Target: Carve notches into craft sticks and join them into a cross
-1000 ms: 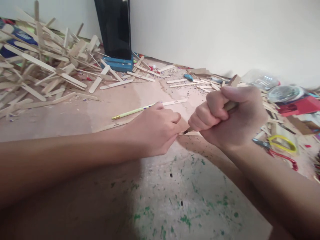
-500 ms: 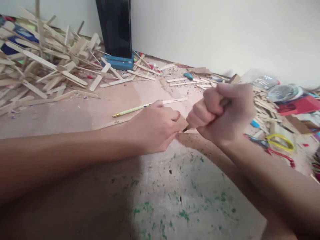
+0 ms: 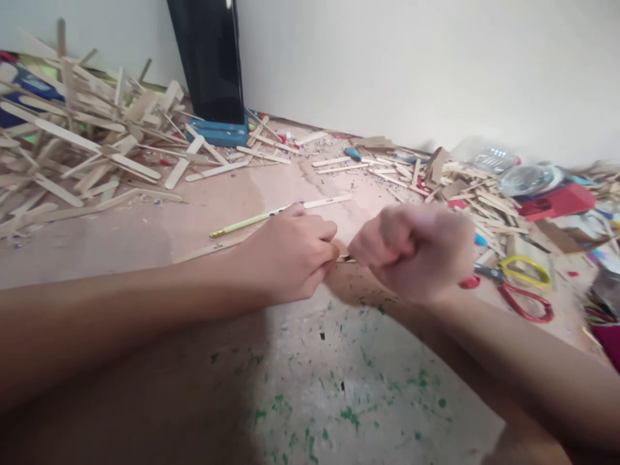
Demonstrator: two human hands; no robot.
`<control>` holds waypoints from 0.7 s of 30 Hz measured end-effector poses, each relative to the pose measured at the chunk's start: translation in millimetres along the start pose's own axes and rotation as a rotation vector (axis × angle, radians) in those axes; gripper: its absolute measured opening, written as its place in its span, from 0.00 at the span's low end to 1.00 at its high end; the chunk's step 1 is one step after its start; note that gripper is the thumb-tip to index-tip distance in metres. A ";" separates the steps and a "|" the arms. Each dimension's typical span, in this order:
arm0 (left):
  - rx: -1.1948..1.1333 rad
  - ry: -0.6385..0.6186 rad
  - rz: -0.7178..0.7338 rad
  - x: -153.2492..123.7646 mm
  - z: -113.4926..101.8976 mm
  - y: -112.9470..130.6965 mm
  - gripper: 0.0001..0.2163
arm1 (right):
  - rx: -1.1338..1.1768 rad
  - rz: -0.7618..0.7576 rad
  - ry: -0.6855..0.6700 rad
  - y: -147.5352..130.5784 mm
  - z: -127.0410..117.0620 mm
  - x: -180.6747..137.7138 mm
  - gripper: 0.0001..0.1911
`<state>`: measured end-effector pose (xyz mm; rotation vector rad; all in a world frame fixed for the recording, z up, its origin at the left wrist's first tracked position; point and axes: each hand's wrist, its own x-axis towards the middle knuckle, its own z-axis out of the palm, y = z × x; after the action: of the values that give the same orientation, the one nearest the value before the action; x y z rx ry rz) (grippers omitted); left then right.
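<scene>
My left hand [image 3: 305,252] is closed with its fingertips down at the near end of a wooden craft stick [image 3: 343,259], mostly hidden by the fingers. My right hand [image 3: 411,248], blurred, is a fist wrapped round a slim tool. Only its dark tip [image 3: 347,258] shows below the fist, at the stick beside my left fingertips; the tool's kind is hidden. Just behind my left hand lies a pale yellow-green pencil [image 3: 242,224], with another craft stick [image 3: 329,201] past its far end. A marked craft stick [image 3: 213,248] emerges from behind my left forearm.
A big heap of craft sticks [image 3: 97,142] fills the back left. Near it a black upright object [image 3: 210,64] stands in a blue base [image 3: 217,132]. Scissors [image 3: 526,284] with yellow and red handles, more sticks [image 3: 494,206] and a clear plastic container [image 3: 527,179] lie right.
My right fist has dropped and tilted lower, with the tool tip still at the stick. My left hand stays in place on the stick. The view has shifted slightly.
</scene>
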<state>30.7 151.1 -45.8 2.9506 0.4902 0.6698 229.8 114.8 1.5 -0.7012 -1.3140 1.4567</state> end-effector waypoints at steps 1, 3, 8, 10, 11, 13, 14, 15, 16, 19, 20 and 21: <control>0.003 -0.005 -0.001 0.2 -0.5 -0.2 0.14 | 0.001 0.013 -0.008 -0.4 -1.0 -1.2 0.29; -0.004 -0.024 -0.012 0.3 -1.2 -1.0 0.14 | -0.013 0.012 -0.025 -1.3 -1.1 -4.4 0.29; -0.049 -0.077 -0.025 -0.1 -1.9 -2.0 0.11 | -0.065 0.008 -0.066 -1.3 -0.5 -6.0 0.28; -0.009 -0.041 -0.002 -0.1 -1.6 -1.2 0.14 | -0.064 0.019 -0.056 -2.0 -6.1 -2.0 0.27; 0.009 -0.016 0.006 -0.2 -1.4 -0.8 0.15 | -0.071 0.025 -0.053 -3.6 -9.9 0.3 0.27; 0.017 0.022 0.017 -0.7 -0.9 -0.4 0.16 | -0.150 0.022 -0.070 -11.0 -17.4 4.4 0.27; 0.004 0.031 0.020 -1.1 -0.5 -0.4 0.15 | -0.258 0.020 -0.097 -17.2 -20.3 5.9 0.27; -0.015 0.034 0.020 -1.4 0.0 -0.7 0.14 | -0.402 0.019 -0.134 -24.9 -22.1 7.0 0.27; -0.038 0.028 0.017 -1.8 0.5 -1.0 0.14 | -0.555 0.025 -0.177 -33.7 -22.7 7.8 0.26; -0.096 -0.028 -0.016 -1.6 1.7 -1.3 0.13 | -0.939 0.029 -0.300 -61.9 -18.5 8.6 0.21; -0.102 -0.047 -0.029 -1.2 1.8 -1.1 0.13 | -1.071 0.008 -0.345 -70.1 -16.3 8.4 0.21; -0.102 -0.062 -0.036 -0.6 1.8 -0.8 0.13 | -1.181 -0.002 -0.376 -77.1 -14.3 7.8 0.22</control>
<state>30.7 151.6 -47.7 2.8503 0.4869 0.5788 262.8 119.3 72.9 -1.1717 -2.4832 0.6892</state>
